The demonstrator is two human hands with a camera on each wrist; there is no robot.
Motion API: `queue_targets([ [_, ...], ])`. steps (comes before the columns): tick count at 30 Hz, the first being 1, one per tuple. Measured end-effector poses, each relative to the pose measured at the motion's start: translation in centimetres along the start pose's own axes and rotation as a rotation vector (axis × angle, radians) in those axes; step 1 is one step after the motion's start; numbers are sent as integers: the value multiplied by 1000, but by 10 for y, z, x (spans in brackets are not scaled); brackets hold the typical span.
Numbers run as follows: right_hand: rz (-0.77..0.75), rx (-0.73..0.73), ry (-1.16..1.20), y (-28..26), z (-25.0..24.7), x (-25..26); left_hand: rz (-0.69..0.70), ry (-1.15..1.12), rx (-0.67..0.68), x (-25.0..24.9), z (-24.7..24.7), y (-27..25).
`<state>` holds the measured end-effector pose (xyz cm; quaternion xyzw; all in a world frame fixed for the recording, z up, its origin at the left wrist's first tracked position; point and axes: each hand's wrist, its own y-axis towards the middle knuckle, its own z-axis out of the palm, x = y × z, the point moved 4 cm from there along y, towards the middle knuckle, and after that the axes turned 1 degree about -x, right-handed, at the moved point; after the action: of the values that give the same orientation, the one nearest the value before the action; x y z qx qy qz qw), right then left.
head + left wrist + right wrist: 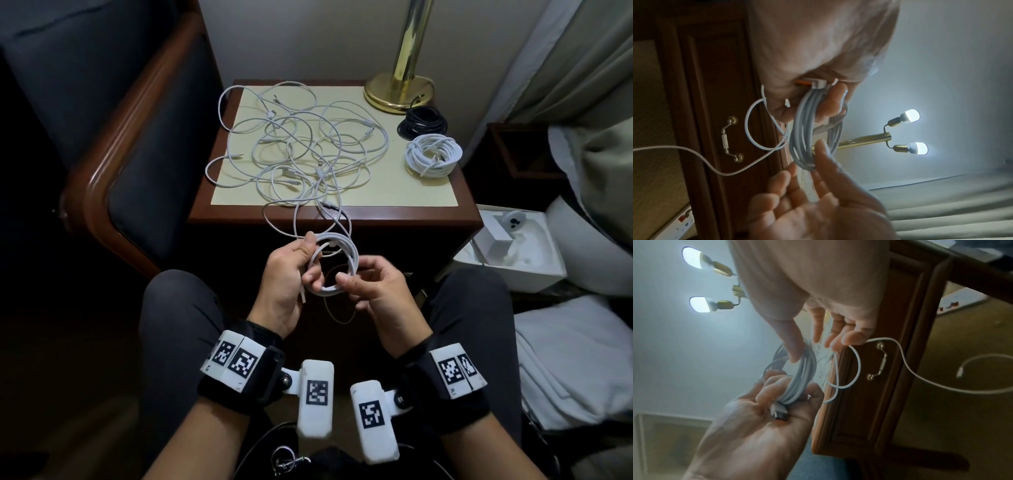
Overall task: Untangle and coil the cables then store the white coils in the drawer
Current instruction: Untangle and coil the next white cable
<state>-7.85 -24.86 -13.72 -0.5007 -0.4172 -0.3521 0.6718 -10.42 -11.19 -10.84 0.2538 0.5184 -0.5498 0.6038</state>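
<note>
White coil (334, 265), partly wound: held in the air in front of the nightstand (462, 219), above the person's lap. Several loops, with a plug end pressed into the left palm.

Left hand (291, 274): fingers and thumb curled round the left side of the coil, gripping the loops together with the plug.

Right hand (373, 291): thumb on the near right of the coil, fingers loosely bent behind it; thumb and forefinger pinch the loops. In the right wrist view a loose strand runs past the fingertips (851, 339) and on towards the floor.

Loose tail of the same cable: rises from the coil over the near edge of the nightstand into the tangle.

Tangle of white cables (298, 144): spread over the left and middle of the cream top, some loops hanging over the left edge.

Finished white coil (433, 154): lies flat at the right of the top.

Black coil (423, 125): just beyond it, beside the brass lamp base (399, 92).

Drawer (869, 369): front closed, brass handle (878, 360) visible.

Dark chair (137, 137): left of the nightstand.
</note>
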Motion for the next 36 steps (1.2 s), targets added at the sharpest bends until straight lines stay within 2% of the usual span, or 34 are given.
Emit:
queue_targets([
  [1, -79, -6, -13, 0, 0, 5, -7, 15, 0, 0, -1, 0],
  [4, -310, 112, 26, -2, 3, 23, -32, 39, -12, 4, 1, 0],
  [5, -370, 130, -30, -2, 5, 29, -36, 52, -17, 4, 2, -1],
  [10, -607, -46, -505, -3, 7, 34, -23, 183, -4, 4, 4, -3],
  [15, -832, -198, -781, -8, 11, 36, -50, 202, -5, 8, 4, -7],
  [18, -843, -126, -814, -6, 17, 36, -55, 252, -4, 13, 2, -5],
  [22, -819, -30, -719, -8, 21, 37, 4, 357, -39, 14, -6, 1],
  [28, -886, -71, -687, -13, 22, 46, -65, 407, -11, 18, -6, 3],
  [33, -962, -59, -780, -8, 15, 56, -158, 545, 190, 14, 3, -5],
  [36, -906, 16, -764, -1, 10, 53, -215, 502, 333, 9, 4, -10],
])
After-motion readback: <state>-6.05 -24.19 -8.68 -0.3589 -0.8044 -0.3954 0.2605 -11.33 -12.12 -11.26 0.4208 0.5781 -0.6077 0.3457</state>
